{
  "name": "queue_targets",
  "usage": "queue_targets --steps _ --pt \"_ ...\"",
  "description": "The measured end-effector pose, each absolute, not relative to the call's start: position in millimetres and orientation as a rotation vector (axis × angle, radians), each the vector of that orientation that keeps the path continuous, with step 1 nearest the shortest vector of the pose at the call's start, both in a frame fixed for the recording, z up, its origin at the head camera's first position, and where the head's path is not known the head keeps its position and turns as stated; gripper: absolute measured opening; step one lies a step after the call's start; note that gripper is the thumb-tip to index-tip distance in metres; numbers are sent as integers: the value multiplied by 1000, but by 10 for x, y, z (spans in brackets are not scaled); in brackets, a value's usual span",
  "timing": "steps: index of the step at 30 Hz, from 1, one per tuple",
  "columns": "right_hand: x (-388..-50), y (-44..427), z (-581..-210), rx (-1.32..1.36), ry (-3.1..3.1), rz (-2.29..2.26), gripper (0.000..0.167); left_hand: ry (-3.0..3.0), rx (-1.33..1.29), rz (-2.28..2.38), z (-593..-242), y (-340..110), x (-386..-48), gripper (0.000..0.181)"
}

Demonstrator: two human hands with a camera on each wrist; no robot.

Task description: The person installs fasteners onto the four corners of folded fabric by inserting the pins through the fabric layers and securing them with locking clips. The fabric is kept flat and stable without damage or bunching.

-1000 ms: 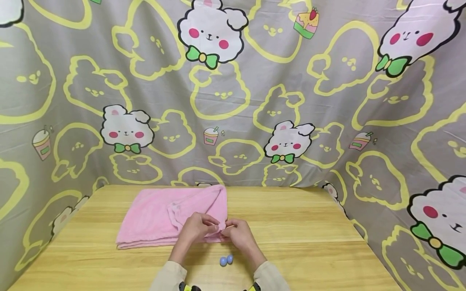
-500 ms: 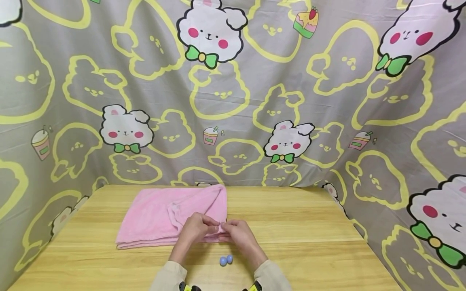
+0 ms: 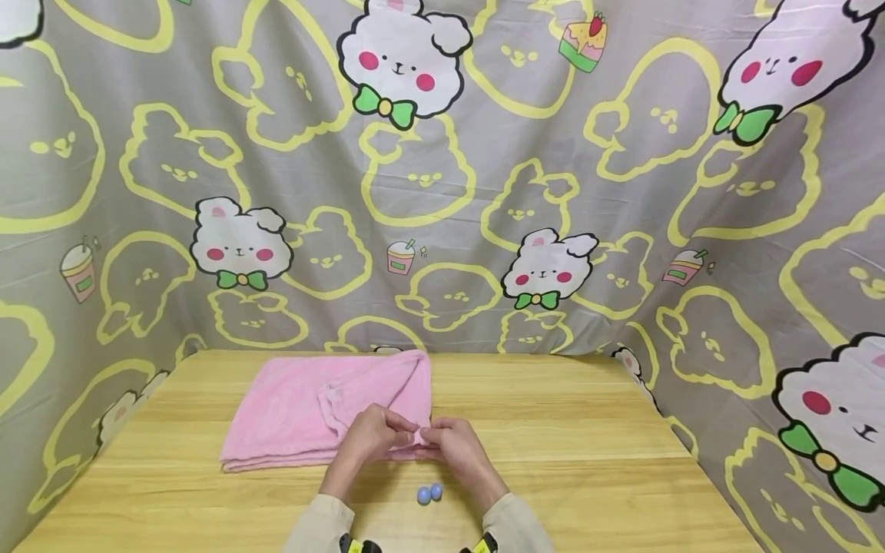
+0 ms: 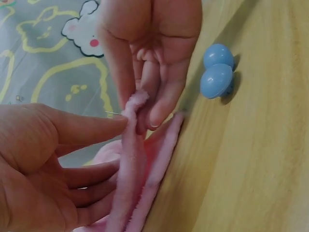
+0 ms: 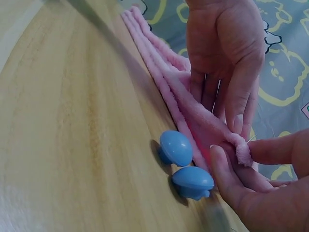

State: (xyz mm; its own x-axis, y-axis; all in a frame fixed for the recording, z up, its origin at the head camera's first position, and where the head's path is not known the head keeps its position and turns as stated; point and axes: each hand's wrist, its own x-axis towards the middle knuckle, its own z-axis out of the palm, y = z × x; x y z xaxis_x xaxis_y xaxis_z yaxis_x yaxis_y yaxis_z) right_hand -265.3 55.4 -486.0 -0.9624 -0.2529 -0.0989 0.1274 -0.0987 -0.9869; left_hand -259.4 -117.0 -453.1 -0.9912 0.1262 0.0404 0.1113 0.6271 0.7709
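- Cloth (image 3: 290, 411) on the table (image 3: 588, 445), left of its middle, reaching toward the rear edge
- Left hand (image 3: 376, 432) and right hand (image 3: 454, 444) facing each other at the cloth's near right corner
- Two knobs (image 4: 217, 75) on the table, side by side, before that corner, between the forearms (image 3: 484, 485)
- Curtain (image 3: 445, 250) behind the table and along both sides

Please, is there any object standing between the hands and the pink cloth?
Nothing visible: the left hand and the right hand both hold the pink cloth at its edge. A thin pin-like thing sticks out there without blocking them. The two blue knobs lie on the table, nearer the person.
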Motion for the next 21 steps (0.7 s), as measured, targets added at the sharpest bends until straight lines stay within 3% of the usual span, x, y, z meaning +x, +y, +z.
queue_targets --steps 4,21 --pt "-2643 552 -4857 -137 1907 -2147 10 2837 262 1248 -4484 -1190 -2570 5" --pt "-2652 592 -4862 -140 1881 -2155 17 2441 339 1046 -4357 -971 -2304 20"
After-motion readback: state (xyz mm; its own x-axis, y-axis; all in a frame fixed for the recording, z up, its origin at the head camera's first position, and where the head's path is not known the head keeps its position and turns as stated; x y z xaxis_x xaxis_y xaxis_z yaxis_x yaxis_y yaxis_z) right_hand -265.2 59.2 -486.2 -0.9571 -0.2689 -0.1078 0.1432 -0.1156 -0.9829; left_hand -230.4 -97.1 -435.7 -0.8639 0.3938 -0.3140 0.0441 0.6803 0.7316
